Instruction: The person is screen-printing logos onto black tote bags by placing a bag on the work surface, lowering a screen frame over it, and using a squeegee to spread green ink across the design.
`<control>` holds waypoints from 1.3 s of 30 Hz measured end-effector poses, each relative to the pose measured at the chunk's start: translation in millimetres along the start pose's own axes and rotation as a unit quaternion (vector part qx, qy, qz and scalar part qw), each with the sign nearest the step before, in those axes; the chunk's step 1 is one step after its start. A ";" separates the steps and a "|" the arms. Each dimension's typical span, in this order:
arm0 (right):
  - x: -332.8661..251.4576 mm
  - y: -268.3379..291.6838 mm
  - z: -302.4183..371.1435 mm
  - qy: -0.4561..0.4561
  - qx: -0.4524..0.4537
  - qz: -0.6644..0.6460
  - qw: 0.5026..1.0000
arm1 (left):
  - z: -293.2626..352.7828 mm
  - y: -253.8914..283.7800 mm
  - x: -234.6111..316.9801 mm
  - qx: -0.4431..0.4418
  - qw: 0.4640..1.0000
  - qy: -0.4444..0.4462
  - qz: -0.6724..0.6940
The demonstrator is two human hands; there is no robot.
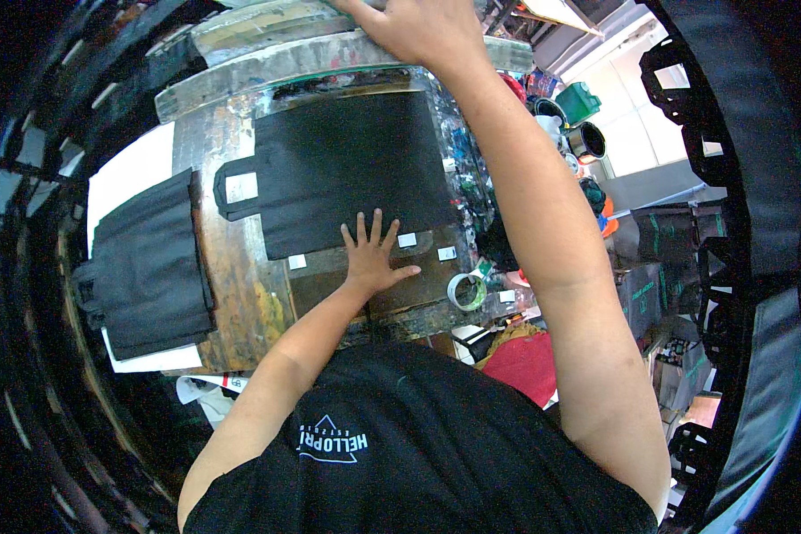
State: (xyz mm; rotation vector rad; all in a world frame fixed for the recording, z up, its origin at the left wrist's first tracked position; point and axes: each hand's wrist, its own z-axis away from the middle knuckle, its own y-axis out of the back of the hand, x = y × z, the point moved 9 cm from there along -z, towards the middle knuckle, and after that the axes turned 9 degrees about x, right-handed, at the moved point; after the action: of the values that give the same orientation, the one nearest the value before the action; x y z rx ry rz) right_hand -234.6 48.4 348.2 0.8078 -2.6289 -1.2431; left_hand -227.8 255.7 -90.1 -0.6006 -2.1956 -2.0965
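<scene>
The left hand [371,262] is wide open with the fingers spread; it grips nothing. Its fingers lie over the near edge of a black bag [356,169], probably to keep the cloth flat and in its place. The right hand [432,31] is at a long grey bar [240,89] beyond the bag; it is partly cut off by the upper edge, so I cannot tell if it grips the bar. The bag lies flat on the stained counter [240,307], its handle [225,190] pointing left, perhaps so that the handle does not make a bump under the body. Small white squares [407,239] sit along its near edge, maybe as marks for position. To the right is a tape roll [465,291]. On the left, a pile of black bags [147,267] rests on a white sheet [133,173], which perhaps protects them from the stains.
</scene>
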 end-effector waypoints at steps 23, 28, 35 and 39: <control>-3.6 -119.6 267.3 0.061 -0.191 0.006 0.980 | 113.0 100.1 -126.3 0.149 0.391 0.427 0.801; 7.6 -143.4 280.7 0.041 -0.262 0.001 0.964 | 123.3 68.9 -129.3 0.111 0.423 0.439 0.785; 1.5 -139.4 309.2 0.040 -0.310 -0.004 0.950 | 128.1 58.3 -128.7 0.103 0.437 0.471 0.760; -14.5 -134.9 317.7 0.050 -0.247 0.011 0.968 | 127.8 53.2 -131.3 0.101 0.430 0.494 0.749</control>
State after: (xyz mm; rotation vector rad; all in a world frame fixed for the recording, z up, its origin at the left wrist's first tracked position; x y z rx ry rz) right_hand -270.3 202.5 41.0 0.7214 -2.0979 -1.6975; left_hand -60.8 348.1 -88.7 -0.5778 -0.4493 -0.6198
